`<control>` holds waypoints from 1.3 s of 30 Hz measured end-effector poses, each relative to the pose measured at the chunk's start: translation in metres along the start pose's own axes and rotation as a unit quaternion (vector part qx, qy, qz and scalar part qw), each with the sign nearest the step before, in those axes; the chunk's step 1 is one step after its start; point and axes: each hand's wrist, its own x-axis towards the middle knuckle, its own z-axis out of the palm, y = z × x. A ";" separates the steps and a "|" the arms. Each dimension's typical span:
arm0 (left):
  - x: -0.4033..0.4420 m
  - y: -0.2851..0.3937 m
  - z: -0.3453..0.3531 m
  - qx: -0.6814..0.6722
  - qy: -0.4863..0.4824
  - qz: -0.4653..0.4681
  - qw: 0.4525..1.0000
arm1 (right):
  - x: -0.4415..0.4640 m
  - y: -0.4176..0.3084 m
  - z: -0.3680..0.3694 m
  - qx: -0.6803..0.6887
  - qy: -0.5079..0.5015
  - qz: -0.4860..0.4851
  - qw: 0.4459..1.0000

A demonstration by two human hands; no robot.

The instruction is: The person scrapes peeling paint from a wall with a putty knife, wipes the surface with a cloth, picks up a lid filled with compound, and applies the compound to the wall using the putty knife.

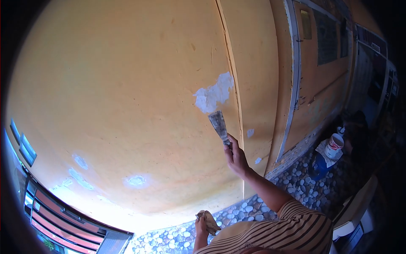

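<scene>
My right hand is closed around the handle of a putty knife, its wide, stained blade pointing up along the wall. The blade's edge is just below a bare whitish patch in the orange-yellow wall; whether it touches the surface I cannot tell. Low in front of my body, my left hand grips a crumpled beige rag. Part of that hand is hidden by the cloth.
Several smaller pale patches, one here, mark the lower wall. A vertical crack runs beside the big patch. At right, a white bucket stands on a blue container, near a pale chair. Pebble-patterned flooring borders the wall.
</scene>
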 end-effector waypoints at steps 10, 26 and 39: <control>-0.001 -0.002 -0.019 -0.008 0.012 -0.009 1.000 | -0.059 0.027 0.036 0.059 -0.102 0.087 0.989; -0.019 0.019 0.016 0.077 0.021 -0.048 0.996 | -0.113 0.001 0.021 0.119 -0.290 0.174 0.933; -0.013 0.010 0.031 0.087 0.011 -0.046 0.995 | -0.008 -0.224 -0.049 -0.171 -0.416 -0.359 0.818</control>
